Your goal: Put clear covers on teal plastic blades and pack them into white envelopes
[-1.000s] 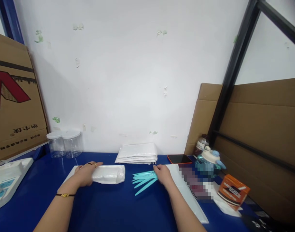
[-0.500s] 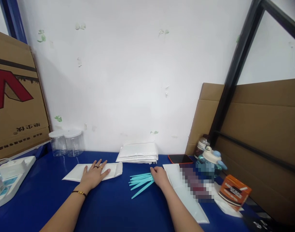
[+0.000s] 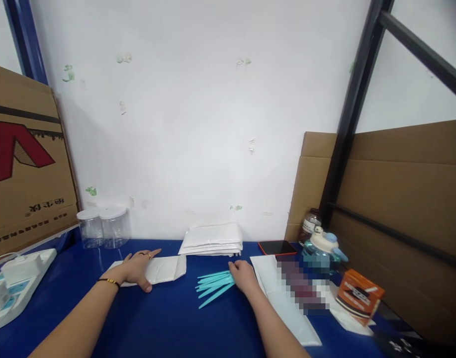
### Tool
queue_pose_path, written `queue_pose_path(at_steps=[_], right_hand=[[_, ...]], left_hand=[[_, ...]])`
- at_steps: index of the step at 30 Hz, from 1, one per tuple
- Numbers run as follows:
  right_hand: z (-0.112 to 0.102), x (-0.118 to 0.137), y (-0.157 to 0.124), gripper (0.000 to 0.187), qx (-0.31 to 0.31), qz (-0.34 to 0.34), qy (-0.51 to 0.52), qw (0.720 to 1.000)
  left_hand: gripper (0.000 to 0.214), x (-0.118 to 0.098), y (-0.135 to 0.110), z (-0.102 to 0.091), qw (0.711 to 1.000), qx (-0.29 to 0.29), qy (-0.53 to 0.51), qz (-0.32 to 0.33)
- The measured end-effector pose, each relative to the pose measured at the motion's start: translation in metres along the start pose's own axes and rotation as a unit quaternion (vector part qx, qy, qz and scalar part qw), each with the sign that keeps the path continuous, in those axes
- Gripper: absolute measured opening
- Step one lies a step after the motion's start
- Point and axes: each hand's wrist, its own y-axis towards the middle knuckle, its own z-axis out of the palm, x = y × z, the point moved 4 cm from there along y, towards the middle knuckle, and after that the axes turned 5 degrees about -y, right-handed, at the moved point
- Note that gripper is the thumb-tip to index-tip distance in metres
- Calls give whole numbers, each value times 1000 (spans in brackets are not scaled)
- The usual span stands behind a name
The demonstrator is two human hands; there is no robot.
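My left hand (image 3: pixel 138 268) rests on a white bubble mailer (image 3: pixel 167 269) lying flat on the blue tabletop (image 3: pixel 168 318). Its thumb points toward me, apart from the other fingers, and a ring shows on it. Several slim, tapered turquoise plastic sticks (image 3: pixel 215 284) fan out leftward from my right hand (image 3: pixel 243 276). That hand is closed on their gathered ends, just above the table. Beside my right wrist lies a long white envelope (image 3: pixel 287 308), partly under a pixelated patch. Behind both hands, a stack of white mailers (image 3: pixel 212 239) sits against the wall.
Two clear lidded jars (image 3: pixel 114 227) and a white power strip (image 3: pixel 24 288) are at the left. On the right are a phone (image 3: pixel 277 247), a brown bottle (image 3: pixel 310 223), a teal water bottle (image 3: pixel 321 248) and an orange box (image 3: pixel 359 297). Cardboard sheets (image 3: pixel 403 219) border the right side.
My left hand has shifted left across the mailer and turned, its fingers less spread and its thumb lower. My right hand still holds the sticks. The view has shifted slightly.
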Motion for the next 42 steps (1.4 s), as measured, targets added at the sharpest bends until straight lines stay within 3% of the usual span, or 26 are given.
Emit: queue_pose_path(at_steps=[5,8,12,15,18,23,25,28,31,34,38,42], right_hand=[[2,5,-3,35,13,-11,-9,1000],[3,10,-6,34,34,-18,-40,998],[2,17,-10,34,49,-18,-92,994],[0,20,-11,33,65,-20,-98,993],[-1,21,-12,34,70,-21,-95,993],[-1,18,-12,37,69,-22,-91,993],[0,17,-12,36,67,-26,-89,993],[0,16,-12,33,65,-30,-87,994],[-1,16,-12,31,67,-34,-85,994],[-3,16,-12,26,65,-39,-85,993],[-6,17,-14,23,72,-37,-77,994],[-8,17,-15,27,95,-29,-59,993]], left_hand=[[81,-12,2,-11,997,68,-3,33],[64,-27,1,-18,998,57,-1,34],[50,-54,-4,-35,993,22,7,112],[45,-82,-6,-51,985,8,66,160],[38,-124,-7,-63,965,-13,153,213],[42,-197,-2,-65,928,-38,253,271],[35,-214,0,-61,916,-44,282,282],[22,-225,5,-57,912,-54,288,287],[31,-217,9,-57,921,-45,273,275],[46,-189,11,-61,935,-6,266,233],[49,-120,12,-67,959,34,240,149],[61,-40,7,-52,987,76,132,54]])
